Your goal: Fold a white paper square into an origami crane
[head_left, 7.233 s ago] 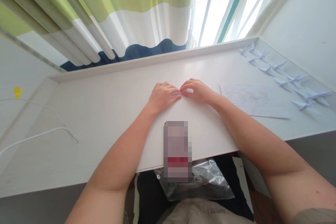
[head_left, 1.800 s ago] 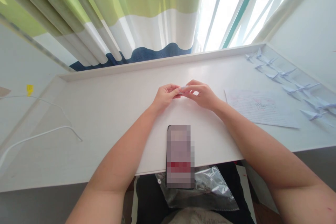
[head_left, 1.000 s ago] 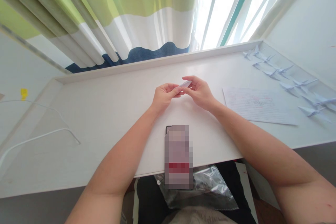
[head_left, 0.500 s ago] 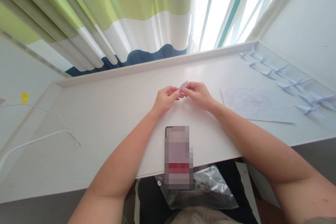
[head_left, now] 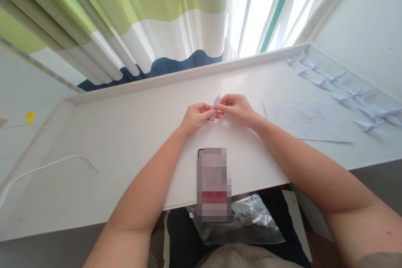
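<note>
A small piece of folded white paper (head_left: 216, 101) stands nearly upright between my two hands, above the middle of the white desk (head_left: 132, 134). My left hand (head_left: 198, 118) pinches its lower left side, thumb on the near face. On the other side, my right hand (head_left: 235, 109) grips the paper's right edge between thumb and fingertips. The fingers cover the lower part of the paper, so its full folded shape is hidden. Below the hands lies a phone (head_left: 213, 184), its screen blurred out, at the desk's near edge.
Several folded paper cranes (head_left: 345, 92) line the right side of the desk. Stacked printed sheets (head_left: 309, 121) lie beside my right forearm. A white cable (head_left: 63, 161) runs across the left. A clear plastic bag (head_left: 251, 222) rests on my lap. Curtains (head_left: 150, 16) hang behind the desk.
The folded paper has turned from leaning right to a more upright position and shifted slightly left. Both hands keep their hold; the view has tilted a little.
</note>
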A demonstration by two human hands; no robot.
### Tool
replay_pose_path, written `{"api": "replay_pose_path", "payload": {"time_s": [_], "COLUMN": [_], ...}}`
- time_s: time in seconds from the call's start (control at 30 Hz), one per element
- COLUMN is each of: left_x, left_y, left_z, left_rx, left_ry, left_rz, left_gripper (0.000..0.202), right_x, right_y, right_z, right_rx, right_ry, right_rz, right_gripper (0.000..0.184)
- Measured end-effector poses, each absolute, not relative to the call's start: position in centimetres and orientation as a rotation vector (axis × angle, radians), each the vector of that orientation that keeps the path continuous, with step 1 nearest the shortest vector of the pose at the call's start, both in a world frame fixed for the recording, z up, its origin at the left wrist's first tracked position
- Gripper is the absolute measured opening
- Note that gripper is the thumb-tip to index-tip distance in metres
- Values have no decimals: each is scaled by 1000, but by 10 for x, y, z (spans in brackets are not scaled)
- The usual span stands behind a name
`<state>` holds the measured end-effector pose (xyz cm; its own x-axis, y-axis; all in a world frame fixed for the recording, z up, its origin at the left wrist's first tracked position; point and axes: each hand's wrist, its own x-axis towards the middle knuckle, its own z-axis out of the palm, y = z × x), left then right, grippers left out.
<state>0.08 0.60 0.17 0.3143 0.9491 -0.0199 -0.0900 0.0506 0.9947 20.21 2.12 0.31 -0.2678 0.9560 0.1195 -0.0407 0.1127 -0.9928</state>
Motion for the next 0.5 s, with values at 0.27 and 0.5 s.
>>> {"api": "replay_pose_path", "payload": {"time_s": [0.27,0.5], "left_x": [3,3], "left_y": [17,16], "left_z": [-3,0], "left_rx": [1063,1109], "left_ry": [968,961], "left_rz": [1180,1143], "left_gripper": [27,22], "right_x": [197,192], "right_y": [21,15], "right_z": [-1,0], "right_rx": [-959,-929], "right_ry": [-1527,-1616], "right_rz": [1079,1022], "right_gripper": [54,54]}}
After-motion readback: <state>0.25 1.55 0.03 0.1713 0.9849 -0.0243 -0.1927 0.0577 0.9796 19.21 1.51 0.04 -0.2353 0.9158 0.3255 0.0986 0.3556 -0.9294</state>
